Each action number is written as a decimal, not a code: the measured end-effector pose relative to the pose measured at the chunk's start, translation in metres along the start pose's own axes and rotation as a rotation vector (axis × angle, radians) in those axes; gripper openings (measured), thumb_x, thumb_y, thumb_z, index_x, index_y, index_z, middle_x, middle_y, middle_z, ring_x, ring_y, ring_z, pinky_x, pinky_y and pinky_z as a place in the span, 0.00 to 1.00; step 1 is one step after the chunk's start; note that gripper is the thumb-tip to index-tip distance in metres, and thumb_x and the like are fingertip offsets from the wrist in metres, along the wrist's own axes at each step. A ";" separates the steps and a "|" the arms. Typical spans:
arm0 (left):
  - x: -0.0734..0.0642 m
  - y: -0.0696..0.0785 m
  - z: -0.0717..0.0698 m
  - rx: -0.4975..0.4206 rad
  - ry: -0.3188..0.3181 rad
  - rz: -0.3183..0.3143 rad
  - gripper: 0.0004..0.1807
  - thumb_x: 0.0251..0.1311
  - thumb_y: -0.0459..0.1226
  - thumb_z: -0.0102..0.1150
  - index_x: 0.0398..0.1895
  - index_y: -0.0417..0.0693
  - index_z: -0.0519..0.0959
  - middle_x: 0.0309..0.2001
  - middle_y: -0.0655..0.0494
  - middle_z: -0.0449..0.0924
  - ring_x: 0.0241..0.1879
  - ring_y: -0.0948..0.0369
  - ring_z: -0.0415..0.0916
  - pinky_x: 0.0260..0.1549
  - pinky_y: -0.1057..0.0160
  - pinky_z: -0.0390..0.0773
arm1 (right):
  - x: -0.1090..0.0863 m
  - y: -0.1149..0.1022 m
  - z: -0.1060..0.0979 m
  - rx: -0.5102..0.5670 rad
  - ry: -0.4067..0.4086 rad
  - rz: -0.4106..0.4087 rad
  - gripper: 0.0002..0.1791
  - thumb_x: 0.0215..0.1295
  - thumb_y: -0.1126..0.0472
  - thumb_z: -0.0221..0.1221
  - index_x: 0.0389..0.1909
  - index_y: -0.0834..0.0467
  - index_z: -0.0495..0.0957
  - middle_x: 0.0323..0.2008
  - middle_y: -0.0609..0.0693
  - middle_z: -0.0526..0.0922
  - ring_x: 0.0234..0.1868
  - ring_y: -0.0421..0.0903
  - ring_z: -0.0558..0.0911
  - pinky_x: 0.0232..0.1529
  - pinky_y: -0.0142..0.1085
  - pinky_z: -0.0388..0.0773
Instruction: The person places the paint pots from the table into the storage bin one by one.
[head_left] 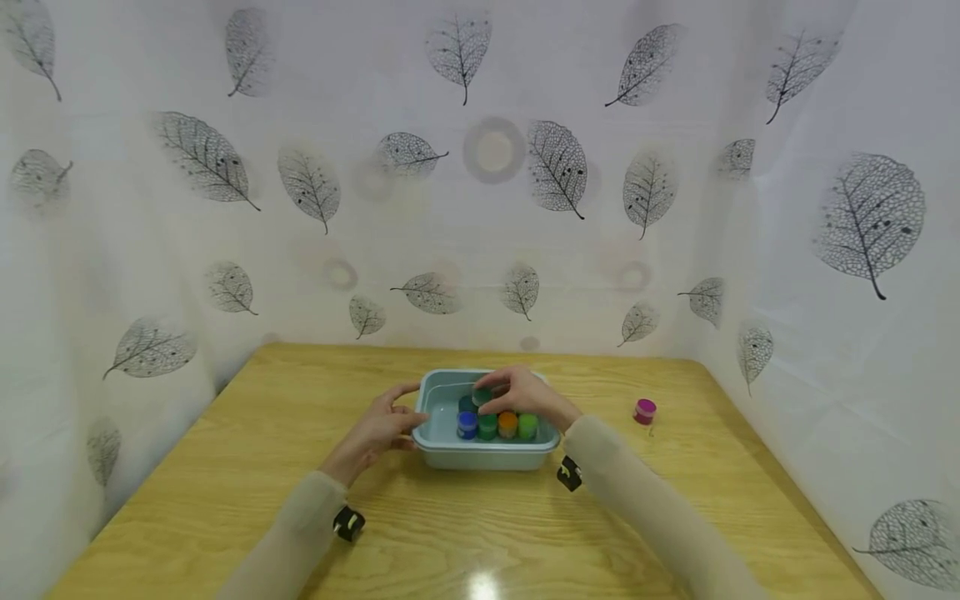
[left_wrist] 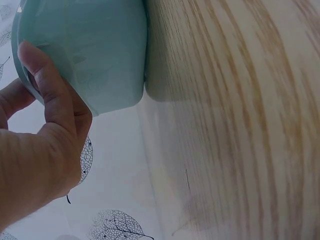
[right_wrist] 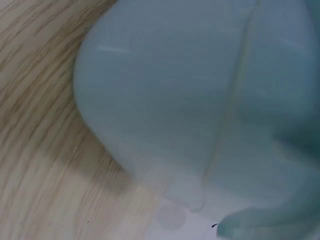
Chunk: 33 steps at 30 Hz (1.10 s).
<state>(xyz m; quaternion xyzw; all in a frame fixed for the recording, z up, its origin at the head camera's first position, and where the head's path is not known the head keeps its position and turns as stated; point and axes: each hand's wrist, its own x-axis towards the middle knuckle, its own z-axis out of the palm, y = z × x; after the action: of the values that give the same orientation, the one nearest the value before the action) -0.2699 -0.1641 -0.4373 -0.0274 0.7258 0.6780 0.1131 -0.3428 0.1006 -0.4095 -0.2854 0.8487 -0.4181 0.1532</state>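
Observation:
A pale blue plastic basin (head_left: 480, 458) stands on the wooden table. My left hand (head_left: 378, 429) grips its left end; the left wrist view shows the thumb (left_wrist: 42, 70) against the outer wall and the other fingers at the rim. Over the basin, my right hand (head_left: 525, 392) pinches a small dark green paint jar (head_left: 482, 397). Below it in the basin sit a blue jar (head_left: 467, 425), a green jar (head_left: 487, 427), an orange jar (head_left: 507, 425) and a light green jar (head_left: 528, 427). A dark teal jar (head_left: 468, 404) is partly hidden behind them.
A magenta jar (head_left: 645, 411) stands on the table (head_left: 675, 500) to the right of the basin. Behind and beside the table hangs a white curtain (head_left: 495, 225) with leaf prints. In the right wrist view the basin's wall (right_wrist: 165, 90) fills most of the picture, blurred.

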 end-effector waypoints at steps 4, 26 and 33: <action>0.000 0.000 0.000 0.004 -0.001 0.008 0.36 0.62 0.30 0.61 0.72 0.53 0.61 0.40 0.40 0.78 0.27 0.59 0.78 0.22 0.64 0.83 | 0.003 -0.007 0.003 -0.033 -0.030 -0.018 0.23 0.57 0.58 0.70 0.55 0.56 0.81 0.52 0.50 0.84 0.52 0.47 0.82 0.57 0.43 0.79; -0.001 -0.001 0.000 -0.002 -0.018 0.024 0.36 0.62 0.31 0.61 0.73 0.53 0.61 0.40 0.40 0.78 0.31 0.56 0.80 0.22 0.65 0.82 | 0.026 -0.024 0.032 -0.033 -0.097 -0.033 0.25 0.57 0.59 0.70 0.57 0.59 0.80 0.52 0.49 0.84 0.51 0.46 0.83 0.53 0.39 0.82; -0.001 0.000 -0.001 -0.002 -0.016 0.014 0.35 0.63 0.31 0.60 0.72 0.53 0.61 0.38 0.43 0.79 0.31 0.57 0.80 0.23 0.66 0.82 | 0.033 -0.028 0.037 -0.006 -0.094 -0.019 0.23 0.57 0.59 0.70 0.54 0.56 0.81 0.51 0.49 0.85 0.50 0.46 0.84 0.48 0.37 0.83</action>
<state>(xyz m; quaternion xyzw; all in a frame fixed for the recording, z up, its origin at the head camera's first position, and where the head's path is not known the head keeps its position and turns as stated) -0.2687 -0.1650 -0.4374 -0.0171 0.7243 0.6797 0.1141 -0.3404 0.0445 -0.4102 -0.3132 0.8390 -0.4033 0.1880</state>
